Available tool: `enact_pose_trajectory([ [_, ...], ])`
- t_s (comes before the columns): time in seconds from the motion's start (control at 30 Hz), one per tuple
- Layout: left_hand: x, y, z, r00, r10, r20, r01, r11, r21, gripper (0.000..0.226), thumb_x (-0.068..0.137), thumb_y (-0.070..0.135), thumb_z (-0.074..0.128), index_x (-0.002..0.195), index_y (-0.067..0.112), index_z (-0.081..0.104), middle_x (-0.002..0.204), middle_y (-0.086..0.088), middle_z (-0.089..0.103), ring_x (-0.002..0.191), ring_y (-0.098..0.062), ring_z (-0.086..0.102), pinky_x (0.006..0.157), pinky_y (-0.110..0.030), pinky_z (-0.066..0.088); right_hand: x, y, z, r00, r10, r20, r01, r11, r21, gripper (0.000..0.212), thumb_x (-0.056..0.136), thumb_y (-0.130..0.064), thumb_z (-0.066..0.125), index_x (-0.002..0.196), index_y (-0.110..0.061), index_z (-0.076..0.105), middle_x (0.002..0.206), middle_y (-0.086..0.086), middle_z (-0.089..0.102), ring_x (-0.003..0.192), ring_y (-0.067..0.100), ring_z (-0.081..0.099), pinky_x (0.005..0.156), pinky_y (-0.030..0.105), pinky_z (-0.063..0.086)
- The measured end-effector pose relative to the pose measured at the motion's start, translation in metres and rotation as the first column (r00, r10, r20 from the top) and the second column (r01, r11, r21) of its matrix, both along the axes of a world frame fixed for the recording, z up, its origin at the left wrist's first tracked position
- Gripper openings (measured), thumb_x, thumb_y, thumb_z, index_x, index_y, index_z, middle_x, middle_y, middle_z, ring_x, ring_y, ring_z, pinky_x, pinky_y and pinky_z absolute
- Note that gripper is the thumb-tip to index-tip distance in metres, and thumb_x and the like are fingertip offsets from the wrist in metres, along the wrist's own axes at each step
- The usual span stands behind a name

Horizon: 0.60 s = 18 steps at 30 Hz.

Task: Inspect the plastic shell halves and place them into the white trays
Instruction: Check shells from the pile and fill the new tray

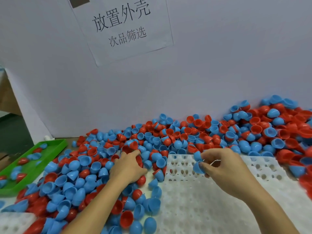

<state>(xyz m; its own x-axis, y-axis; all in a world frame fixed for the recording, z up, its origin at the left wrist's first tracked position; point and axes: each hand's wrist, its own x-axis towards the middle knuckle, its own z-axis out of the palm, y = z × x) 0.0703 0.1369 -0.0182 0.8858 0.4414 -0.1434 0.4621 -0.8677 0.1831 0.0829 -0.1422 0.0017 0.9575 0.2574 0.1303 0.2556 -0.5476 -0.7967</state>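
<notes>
A big heap of red and blue plastic shell halves covers the table from left to right. My right hand hovers over the white tray with its many round holes and pinches two blue shell halves, one above the other. My left hand reaches into the heap, its fingers curled round a red shell half that is partly hidden. A second white tray shows at the bottom left corner.
A green tray at the left holds several red and blue halves. A white wall with a paper sign stands right behind the heap. Shells spill over the right edge of the white tray.
</notes>
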Motion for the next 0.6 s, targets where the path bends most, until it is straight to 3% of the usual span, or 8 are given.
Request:
enact_pose_trajectory([
  [0.07,-0.002,0.003,0.003,0.991,-0.004,0.135,0.013,0.998,-0.062,0.031,0.077,0.034,0.071,0.103,0.040,0.058,0.118,-0.003,0.062,0.104,-0.028,0.060,0.088,-0.045,0.056,0.000,-0.001,0.000,1.000,0.002,0.004,-0.002,1.000,-0.030,0.018,0.088,-0.027,0.074,0.081,-0.039,0.063,0.078,-0.013,0.067,0.067,0.006,0.065,0.061,0.017,0.048],
  [0.1,-0.002,0.006,0.005,0.982,0.005,0.190,0.016,0.994,-0.107,0.028,0.077,0.025,0.070,0.100,0.038,0.060,0.110,-0.001,0.066,0.096,-0.024,0.062,0.083,-0.041,0.056,-0.001,-0.001,0.000,1.000,0.005,0.002,-0.005,0.999,-0.044,0.018,0.088,-0.027,0.074,0.081,-0.040,0.063,0.078,-0.013,0.067,0.067,0.005,0.064,0.059,0.014,0.045],
  [0.23,-0.001,0.011,0.022,0.921,0.091,0.378,0.024,0.957,-0.288,0.034,0.086,0.012,0.067,0.109,0.037,0.062,0.093,0.003,0.069,0.074,-0.016,0.065,0.060,-0.029,0.056,-0.002,0.000,0.001,1.000,0.019,-0.019,-0.020,0.997,-0.075,0.016,0.088,-0.028,0.074,0.088,-0.038,0.062,0.083,-0.015,0.065,0.069,0.003,0.063,0.055,0.011,0.042],
  [0.3,-0.001,0.009,0.033,0.840,0.206,0.501,0.024,0.910,-0.415,0.033,0.089,0.011,0.065,0.106,0.039,0.060,0.083,0.006,0.067,0.058,-0.010,0.058,0.046,-0.021,0.049,-0.001,0.001,0.001,0.999,0.022,-0.023,-0.024,0.995,-0.097,0.016,0.089,-0.028,0.073,0.089,-0.038,0.061,0.084,-0.016,0.064,0.071,0.003,0.063,0.058,0.012,0.043],
  [0.33,-0.003,0.007,0.039,0.781,0.297,0.550,0.023,0.865,-0.501,0.033,0.090,0.011,0.064,0.107,0.038,0.059,0.081,0.007,0.067,0.059,-0.011,0.057,0.047,-0.022,0.049,-0.002,0.001,0.001,0.999,0.025,-0.026,-0.027,0.994,-0.108,0.016,0.089,-0.028,0.073,0.089,-0.038,0.061,0.085,-0.015,0.064,0.071,0.003,0.063,0.059,0.013,0.044],
  [0.4,-0.008,0.000,0.048,0.643,0.521,0.562,0.082,0.682,-0.727,0.028,0.089,0.011,0.063,0.103,0.034,0.062,0.081,0.000,0.068,0.067,-0.019,0.059,0.061,-0.035,0.053,-0.003,0.002,0.001,0.999,0.029,-0.030,-0.032,0.991,-0.127,0.016,0.090,-0.028,0.072,0.089,-0.039,0.060,0.086,-0.015,0.064,0.072,0.003,0.063,0.060,0.014,0.045],
  [0.47,-0.019,-0.014,0.051,0.544,0.709,0.448,0.201,0.409,-0.890,0.022,0.090,0.009,0.061,0.094,0.029,0.067,0.079,-0.009,0.065,0.067,-0.026,0.059,0.065,-0.042,0.054,-0.004,0.002,0.002,0.999,0.033,-0.040,-0.039,0.988,-0.150,0.014,0.090,-0.028,0.071,0.088,-0.037,0.061,0.086,-0.015,0.064,0.073,0.004,0.062,0.061,0.014,0.046],
  [0.6,-0.041,-0.047,0.033,0.536,0.812,0.231,0.327,0.053,-0.944,0.019,0.093,0.012,0.060,0.101,0.026,0.070,0.086,-0.010,0.071,0.072,-0.025,0.068,0.059,-0.040,0.058,-0.005,0.004,0.002,0.997,0.047,-0.066,-0.060,0.977,-0.204,0.008,0.091,-0.027,0.070,0.084,-0.029,0.068,0.078,-0.009,0.066,0.070,0.007,0.063,0.059,0.016,0.046],
])
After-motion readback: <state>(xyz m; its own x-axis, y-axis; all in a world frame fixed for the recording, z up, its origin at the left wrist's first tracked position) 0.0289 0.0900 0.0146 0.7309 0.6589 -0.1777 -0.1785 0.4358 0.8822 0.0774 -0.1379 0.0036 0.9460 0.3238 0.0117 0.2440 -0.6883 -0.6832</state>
